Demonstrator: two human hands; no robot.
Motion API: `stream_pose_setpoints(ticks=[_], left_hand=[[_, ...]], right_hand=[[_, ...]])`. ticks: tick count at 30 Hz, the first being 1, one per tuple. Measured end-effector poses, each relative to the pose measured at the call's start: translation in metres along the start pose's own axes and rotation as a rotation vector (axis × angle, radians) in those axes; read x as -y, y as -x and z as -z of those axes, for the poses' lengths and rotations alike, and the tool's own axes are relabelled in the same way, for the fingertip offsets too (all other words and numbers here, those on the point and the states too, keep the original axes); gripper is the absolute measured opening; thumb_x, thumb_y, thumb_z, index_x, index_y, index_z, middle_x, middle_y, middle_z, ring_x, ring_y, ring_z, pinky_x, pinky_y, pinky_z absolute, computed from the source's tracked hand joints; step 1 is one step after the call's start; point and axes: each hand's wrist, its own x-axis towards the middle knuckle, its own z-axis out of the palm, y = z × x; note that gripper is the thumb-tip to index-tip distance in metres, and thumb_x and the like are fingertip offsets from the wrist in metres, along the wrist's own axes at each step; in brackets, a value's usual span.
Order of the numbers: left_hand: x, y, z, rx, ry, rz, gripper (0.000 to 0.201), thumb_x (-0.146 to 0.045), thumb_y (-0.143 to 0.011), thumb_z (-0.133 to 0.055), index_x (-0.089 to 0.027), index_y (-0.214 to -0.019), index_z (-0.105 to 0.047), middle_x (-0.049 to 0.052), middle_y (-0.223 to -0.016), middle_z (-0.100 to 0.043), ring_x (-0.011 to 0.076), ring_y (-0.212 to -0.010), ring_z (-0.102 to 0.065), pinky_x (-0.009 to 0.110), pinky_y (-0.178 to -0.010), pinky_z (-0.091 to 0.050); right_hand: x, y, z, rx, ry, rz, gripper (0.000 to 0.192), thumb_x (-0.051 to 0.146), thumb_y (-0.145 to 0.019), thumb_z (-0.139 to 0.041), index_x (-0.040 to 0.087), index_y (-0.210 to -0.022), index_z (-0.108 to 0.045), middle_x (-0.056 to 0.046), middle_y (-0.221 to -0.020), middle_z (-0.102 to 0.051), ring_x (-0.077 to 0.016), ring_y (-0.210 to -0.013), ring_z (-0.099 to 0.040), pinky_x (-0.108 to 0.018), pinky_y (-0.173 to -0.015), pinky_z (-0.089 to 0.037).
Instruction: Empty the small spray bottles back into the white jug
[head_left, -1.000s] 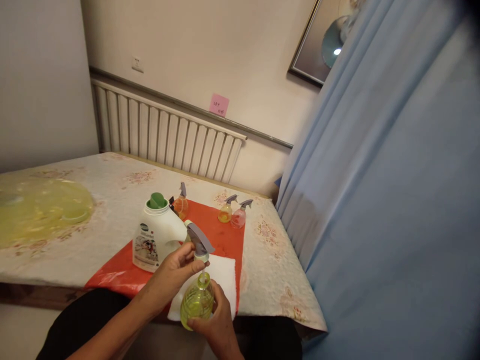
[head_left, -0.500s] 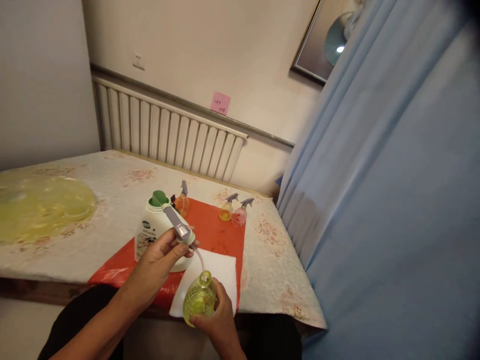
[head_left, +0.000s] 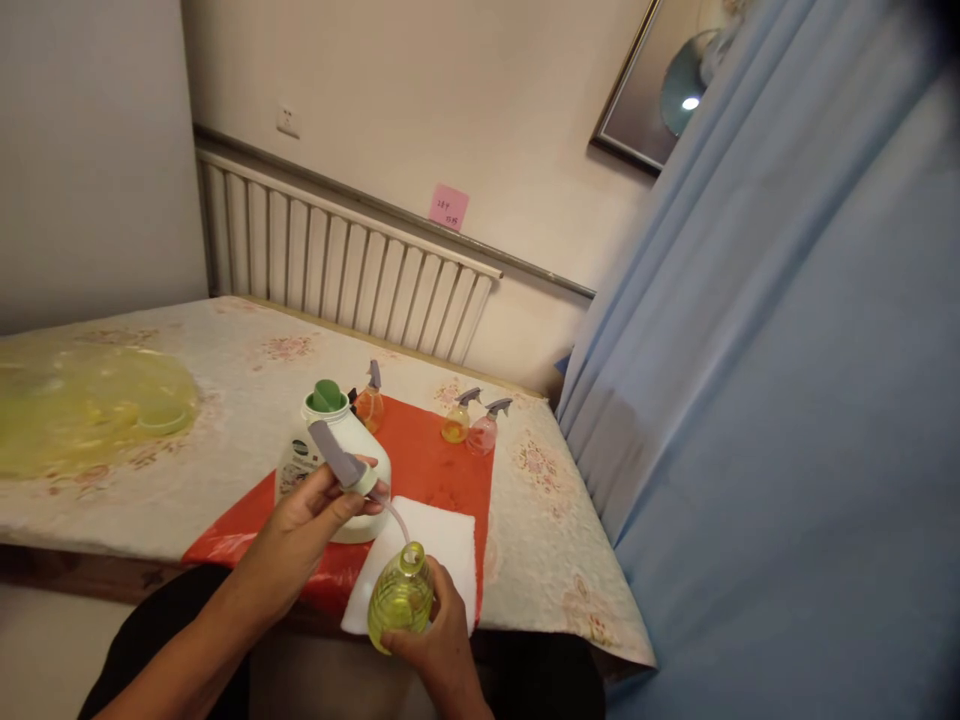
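Closed around a grey spray trigger head [head_left: 337, 458], my left hand [head_left: 319, 515] holds it by its collar. A thin dip tube [head_left: 399, 518] curves down from the head to the mouth of a yellow-green clear bottle [head_left: 401, 595]. My right hand [head_left: 446, 630] grips that bottle from the right and below, keeping it slightly tilted near the table's front edge. Behind my left hand stands a large white jug [head_left: 367, 440] with a green scoop or cap [head_left: 328, 395] in its open mouth.
Orange [head_left: 370, 410], yellow [head_left: 455, 425] and pink spray bottles [head_left: 482, 432] stand at the back of a red sheet [head_left: 427, 450]. A white cloth [head_left: 442, 545] lies in front. Yellow plastic [head_left: 82, 400] spreads at left; a blue curtain [head_left: 750, 400] hangs at right.
My left hand has tilted the trigger head a little and shifted slightly left relative to the bottle. The view has moved slightly; my right hand keeps its hold on the bottle.
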Motion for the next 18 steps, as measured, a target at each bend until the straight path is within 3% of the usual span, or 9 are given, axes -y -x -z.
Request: stream_pose_setpoints(ticks=[4,8,11,15,18], left_hand=[[0.0,0.0,0.004,-0.014,0.073,0.011,0.04,-0.039,-0.07,-0.079,-0.019,-0.103,-0.069,0.005,-0.088,-0.076,0.0207,-0.082,-0.07,0.029,-0.078,-0.057],[-0.002,0.0,0.017,-0.191,0.323,-0.044,0.035,-0.038,-0.068,-0.081,-0.02,-0.097,-0.071,0.003,-0.085,-0.076,0.0188,-0.082,-0.07,0.026,-0.075,-0.058],[0.004,0.001,0.037,-0.271,0.443,-0.025,0.029,-0.034,-0.069,-0.081,-0.021,-0.094,-0.072,0.002,-0.084,-0.076,0.0185,-0.085,-0.068,0.026,-0.079,-0.059],[0.036,0.012,0.069,-0.237,0.445,0.175,0.031,-0.034,-0.07,-0.08,-0.023,-0.098,-0.072,0.003,-0.095,-0.076,0.0224,-0.091,-0.068,0.031,-0.081,-0.058],[0.072,0.025,0.088,-0.07,0.378,0.33,0.027,-0.032,-0.073,-0.078,-0.022,-0.097,-0.073,0.006,-0.1,-0.074,0.0262,-0.094,-0.067,0.041,-0.086,-0.057]], right_hand=[[-0.002,0.0,0.0,0.025,0.011,0.006,0.071,0.006,-0.046,-0.074,0.02,-0.114,-0.06,-0.002,-0.106,-0.067,-0.0261,-0.099,-0.063,-0.033,-0.088,-0.052],[-0.013,-0.005,0.008,-0.006,0.034,-0.047,0.077,0.008,-0.045,-0.074,0.018,-0.12,-0.057,-0.006,-0.116,-0.065,-0.0292,-0.109,-0.062,-0.036,-0.094,-0.05],[-0.019,-0.016,0.02,-0.059,0.135,-0.079,0.081,0.011,-0.046,-0.074,0.016,-0.124,-0.054,-0.01,-0.123,-0.063,-0.0325,-0.116,-0.058,-0.04,-0.1,-0.047],[-0.007,-0.039,0.032,-0.082,0.264,-0.023,0.077,0.013,-0.049,-0.073,0.016,-0.124,-0.055,-0.011,-0.122,-0.063,-0.0323,-0.116,-0.058,-0.041,-0.102,-0.045],[0.018,-0.061,0.031,-0.071,0.323,0.085,0.072,0.013,-0.05,-0.074,0.02,-0.119,-0.058,-0.008,-0.119,-0.064,-0.0302,-0.114,-0.06,-0.04,-0.101,-0.046]])
